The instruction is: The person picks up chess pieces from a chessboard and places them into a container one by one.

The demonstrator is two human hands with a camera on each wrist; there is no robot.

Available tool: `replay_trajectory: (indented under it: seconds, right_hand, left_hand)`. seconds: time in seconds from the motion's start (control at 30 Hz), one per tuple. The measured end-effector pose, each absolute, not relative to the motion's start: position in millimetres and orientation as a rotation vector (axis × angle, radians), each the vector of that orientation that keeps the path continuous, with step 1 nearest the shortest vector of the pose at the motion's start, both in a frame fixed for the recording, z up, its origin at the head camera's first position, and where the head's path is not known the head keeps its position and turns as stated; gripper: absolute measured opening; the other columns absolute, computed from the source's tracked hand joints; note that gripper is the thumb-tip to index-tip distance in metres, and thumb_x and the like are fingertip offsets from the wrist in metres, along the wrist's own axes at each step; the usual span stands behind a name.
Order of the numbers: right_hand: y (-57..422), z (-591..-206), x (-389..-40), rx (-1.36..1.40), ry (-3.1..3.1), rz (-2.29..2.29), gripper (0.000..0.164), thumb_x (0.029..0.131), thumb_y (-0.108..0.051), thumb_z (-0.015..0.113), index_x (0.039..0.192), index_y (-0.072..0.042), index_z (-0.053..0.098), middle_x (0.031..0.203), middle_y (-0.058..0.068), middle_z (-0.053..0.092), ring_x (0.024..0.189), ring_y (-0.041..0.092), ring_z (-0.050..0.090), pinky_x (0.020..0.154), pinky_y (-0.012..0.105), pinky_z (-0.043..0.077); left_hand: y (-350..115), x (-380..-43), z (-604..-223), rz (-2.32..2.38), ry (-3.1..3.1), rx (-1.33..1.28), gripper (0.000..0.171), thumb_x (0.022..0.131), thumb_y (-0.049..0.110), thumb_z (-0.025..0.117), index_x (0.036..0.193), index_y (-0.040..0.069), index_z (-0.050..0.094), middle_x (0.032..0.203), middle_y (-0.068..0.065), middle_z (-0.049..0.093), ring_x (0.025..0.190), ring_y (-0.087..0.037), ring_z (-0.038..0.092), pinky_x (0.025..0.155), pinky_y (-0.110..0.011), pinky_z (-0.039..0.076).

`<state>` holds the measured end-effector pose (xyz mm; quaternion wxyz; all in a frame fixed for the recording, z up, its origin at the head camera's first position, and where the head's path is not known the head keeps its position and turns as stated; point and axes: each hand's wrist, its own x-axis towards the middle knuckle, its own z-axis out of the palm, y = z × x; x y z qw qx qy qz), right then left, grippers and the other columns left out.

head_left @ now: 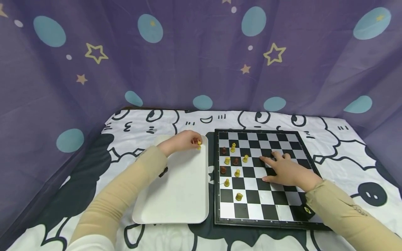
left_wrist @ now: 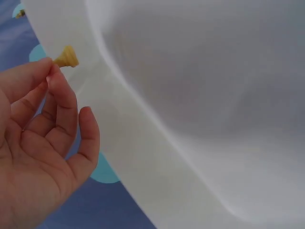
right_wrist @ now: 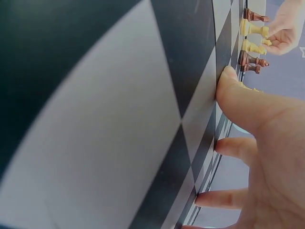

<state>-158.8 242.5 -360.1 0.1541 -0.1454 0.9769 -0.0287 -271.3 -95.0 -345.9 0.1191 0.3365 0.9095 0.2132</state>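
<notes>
Over the far right corner of the white tray (head_left: 176, 202), my left hand (head_left: 181, 141) pinches a yellow chess piece (head_left: 199, 145) between thumb and fingertip. In the left wrist view, the wide base of that chess piece (left_wrist: 68, 56) points away from the fingers and its top is hidden in the pinch. My right hand (head_left: 287, 171) rests on the chessboard (head_left: 254, 210) with its fingers spread and holds nothing. The right wrist view has its thumb (right_wrist: 233, 90) and fingertips touching the squares.
Several yellow pieces (head_left: 237, 173) and dark red pieces (head_left: 236, 161) stand on the left part of the board. Another yellow piece (head_left: 307, 210) is at the near right corner, by the right sleeve (head_left: 345, 212). A patterned cloth (head_left: 150, 122) covers the table; a purple curtain (head_left: 201, 62) hangs behind.
</notes>
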Motion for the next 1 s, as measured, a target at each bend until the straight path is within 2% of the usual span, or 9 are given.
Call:
replay_trajectory:
  seconds: [0.3, 0.57, 0.8, 1.0]
  right_hand:
    - [244, -363, -158, -0.422, 2.799, -0.079, 0.08, 0.08, -0.062, 0.059, 0.142, -0.015, 0.042, 0.139, 0.033, 0.032, 0.114, 0.056, 0.039, 0.077, 0.062, 0.046]
    - [243, -361, -157, -0.427, 2.813, -0.098, 0.078, 0.08, -0.06, 0.061, 0.142, -0.014, 0.043, 0.139, 0.034, 0.032, 0.113, 0.056, 0.039, 0.079, 0.064, 0.045]
    - [243, -362, -157, -0.425, 2.814, -0.084, 0.079, 0.08, -0.06, 0.06, 0.142, -0.014, 0.043, 0.139, 0.033, 0.032, 0.113, 0.055, 0.04, 0.078, 0.063, 0.046]
    - [243, -362, -157, -0.422, 2.813, -0.084, 0.08, 0.08, -0.061, 0.06, 0.142, -0.015, 0.042, 0.139, 0.034, 0.032, 0.113, 0.054, 0.04, 0.078, 0.062, 0.046]
  left_hand:
    - [-95, -272, -359, 0.579, 2.649, 0.967, 0.009, 0.087, 0.006, 0.066, 0.095, 0.003, 0.066, 0.09, -0.008, 0.066, 0.083, -0.018, 0.058, 0.08, -0.032, 0.047]
    - [-94, -270, -363, 0.531, 2.661, 0.957, 0.007, 0.088, 0.006, 0.063, 0.093, 0.004, 0.066, 0.087, -0.007, 0.065, 0.08, -0.016, 0.057, 0.076, -0.029, 0.047]
    - [-93, -269, -363, 0.532, 2.661, 0.933, 0.005, 0.087, 0.004, 0.063, 0.092, 0.004, 0.066, 0.087, -0.007, 0.064, 0.081, -0.017, 0.056, 0.078, -0.03, 0.046]
    - [-96, -268, -361, 0.524, 2.658, 0.929, 0.013, 0.086, 0.004, 0.064, 0.099, 0.003, 0.065, 0.088, -0.007, 0.064, 0.081, -0.017, 0.057, 0.077, -0.029, 0.046]
